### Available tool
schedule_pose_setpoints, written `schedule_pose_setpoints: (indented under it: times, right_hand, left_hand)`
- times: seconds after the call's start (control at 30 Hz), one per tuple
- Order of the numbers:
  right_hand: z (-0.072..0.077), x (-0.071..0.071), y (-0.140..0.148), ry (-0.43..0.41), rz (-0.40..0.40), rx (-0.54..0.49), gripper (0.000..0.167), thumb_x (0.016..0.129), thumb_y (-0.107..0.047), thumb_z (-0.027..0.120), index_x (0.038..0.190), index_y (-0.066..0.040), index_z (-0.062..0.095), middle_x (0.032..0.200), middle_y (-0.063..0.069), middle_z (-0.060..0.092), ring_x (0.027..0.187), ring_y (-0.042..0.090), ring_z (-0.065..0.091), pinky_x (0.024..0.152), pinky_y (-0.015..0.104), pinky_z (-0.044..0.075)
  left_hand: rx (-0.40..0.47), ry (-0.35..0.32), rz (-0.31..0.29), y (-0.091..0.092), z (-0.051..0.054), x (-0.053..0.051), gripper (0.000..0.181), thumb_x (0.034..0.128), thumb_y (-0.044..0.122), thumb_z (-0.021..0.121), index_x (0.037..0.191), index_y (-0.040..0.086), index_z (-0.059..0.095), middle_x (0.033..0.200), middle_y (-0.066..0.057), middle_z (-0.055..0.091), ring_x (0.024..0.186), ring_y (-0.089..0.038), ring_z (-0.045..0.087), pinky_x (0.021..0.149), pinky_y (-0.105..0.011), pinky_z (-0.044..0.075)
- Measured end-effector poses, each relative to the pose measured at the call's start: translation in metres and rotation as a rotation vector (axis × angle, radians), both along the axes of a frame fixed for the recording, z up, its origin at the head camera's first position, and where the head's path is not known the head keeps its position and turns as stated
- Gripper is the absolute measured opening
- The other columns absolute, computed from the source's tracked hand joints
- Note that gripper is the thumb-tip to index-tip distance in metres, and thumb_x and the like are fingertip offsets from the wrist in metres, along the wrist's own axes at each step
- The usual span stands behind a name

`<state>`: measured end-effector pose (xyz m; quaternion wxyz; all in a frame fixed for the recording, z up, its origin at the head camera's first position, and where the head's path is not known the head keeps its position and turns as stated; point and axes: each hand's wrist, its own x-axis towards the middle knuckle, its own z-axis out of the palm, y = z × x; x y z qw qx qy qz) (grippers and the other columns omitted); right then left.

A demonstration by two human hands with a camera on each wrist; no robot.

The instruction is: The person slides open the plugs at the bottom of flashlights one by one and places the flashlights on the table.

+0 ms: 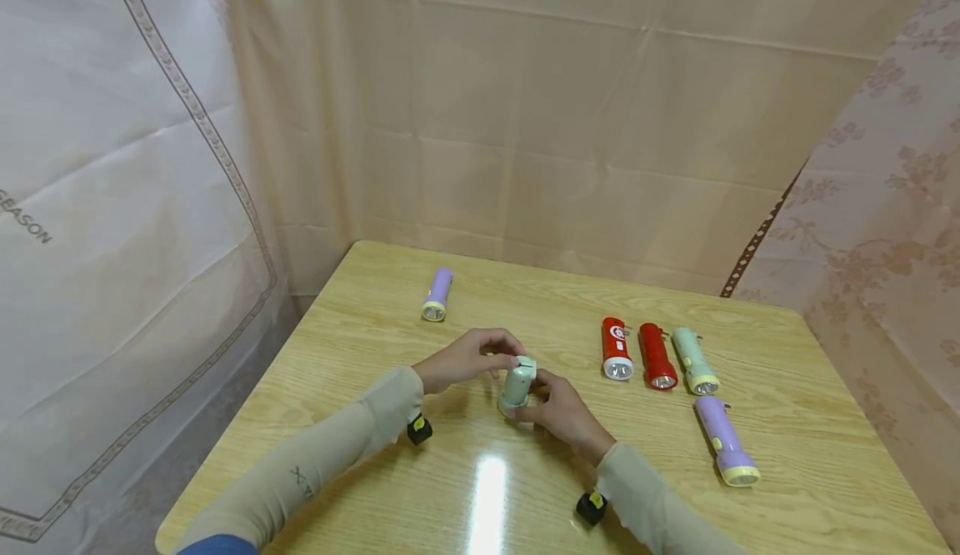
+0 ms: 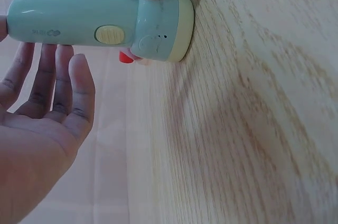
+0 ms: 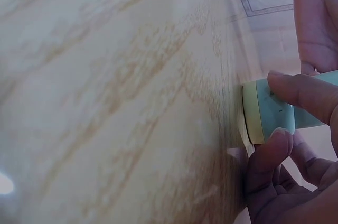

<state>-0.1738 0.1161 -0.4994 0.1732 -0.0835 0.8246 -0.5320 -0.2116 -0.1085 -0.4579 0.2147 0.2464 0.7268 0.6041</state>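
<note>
A pale green flashlight [image 1: 517, 387] with a cream rim stands upright on the table, lens end down. My left hand [image 1: 467, 359] is at its upper end, with the thumb at the tail and the curled fingers along the side. Down by the table, my right hand [image 1: 566, 415] pinches the wide head between thumb and fingers. In the left wrist view the flashlight [image 2: 79, 17] shows a cream slide switch [image 2: 110, 35] on its body. The right wrist view shows the right thumb and a fingertip against the flashlight head [image 3: 272, 115].
On the wooden table [image 1: 360, 472], a purple flashlight [image 1: 438, 294] lies at the back left. To the right lie a red flashlight with a white rim [image 1: 617, 347], an all-red one [image 1: 657, 357], a green one [image 1: 695, 361] and another purple one [image 1: 725, 440]. Cloth curtains [image 1: 525, 122] surround the table.
</note>
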Motion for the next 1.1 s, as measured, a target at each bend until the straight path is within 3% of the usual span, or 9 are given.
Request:
schedule_pose_setpoints:
  times: [0.3,0.8,1.1]
  right_hand:
    - [-0.0005,-0.0013,-0.0012,-0.006,-0.01,0.01,0.062,0.079,-0.023,0.092,0.132,-0.01,0.064,0.121,0.005,0.068,0.113,0.026,0.061,0.095,0.048,0.05]
    - [0.0037,-0.0007,-0.0018,-0.013,-0.017,0.007,0.061,0.076,-0.021,0.094,0.13,-0.011,0.066,0.112,0.004,0.067,0.105,0.024,0.06,0.088,0.043,0.049]
    - [0.0037,0.0006,-0.0022,-0.008,-0.018,0.005,0.063,0.076,-0.02,0.093,0.132,-0.012,0.065,0.116,0.004,0.068,0.108,0.024,0.061,0.092,0.047,0.049]
  left_hand:
    - [0.021,-0.001,-0.004,0.0022,-0.0007,0.0004,0.02,0.1032,0.026,0.066,0.119,0.013,0.067,0.117,-0.004,0.066,0.104,-0.02,0.06,0.09,-0.065,0.05]
    - [0.013,-0.004,-0.001,0.0046,0.0014,-0.001,0.018,0.1027,0.026,0.066,0.115,0.013,0.067,0.115,-0.005,0.065,0.103,-0.022,0.061,0.088,-0.058,0.053]
    - [-0.005,0.004,0.01,0.0079,0.0009,-0.001,0.018,0.1012,0.029,0.069,0.112,0.014,0.067,0.113,-0.005,0.065,0.102,-0.022,0.061,0.087,-0.06,0.054]
